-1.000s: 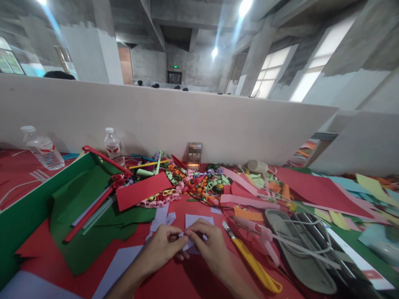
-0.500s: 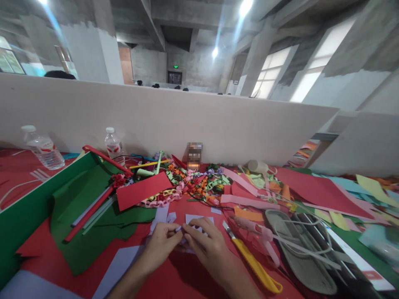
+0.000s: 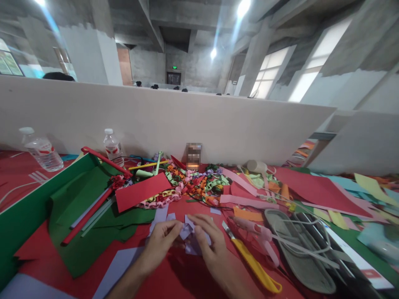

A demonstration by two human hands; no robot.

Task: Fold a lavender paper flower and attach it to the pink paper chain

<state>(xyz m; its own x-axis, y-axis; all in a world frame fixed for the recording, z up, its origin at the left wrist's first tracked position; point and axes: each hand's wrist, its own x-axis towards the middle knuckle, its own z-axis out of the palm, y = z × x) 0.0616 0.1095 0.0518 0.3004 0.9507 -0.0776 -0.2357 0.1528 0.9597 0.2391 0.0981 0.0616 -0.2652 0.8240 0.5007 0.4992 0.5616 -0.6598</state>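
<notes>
My left hand (image 3: 162, 241) pinches a small folded piece of light purple paper (image 3: 187, 231) between thumb and fingertips. Close on its other side is my right hand (image 3: 209, 240), thumb and fingers apart; whether it touches the paper I cannot tell. Beneath the hands, a flat purple paper sheet (image 3: 192, 249) lies on the red table covering, partly hidden by them. To the right of my right hand rests a yellow-handled craft knife (image 3: 252, 263), its blade pointing away from me. Beside it is a pink glue gun (image 3: 254, 229).
Paper chains (image 3: 199, 182) are heaped behind my hands. A red paper rectangle (image 3: 143, 192) and green paper (image 3: 77, 224) lie left. A grey case (image 3: 299, 253) with a white cable lies right. Two water bottles (image 3: 114, 146) stand before the white partition (image 3: 174, 120).
My right thumb and fingers have spread and moved off the folded purple paper, which now shows more. My left hand stays pinched on it.
</notes>
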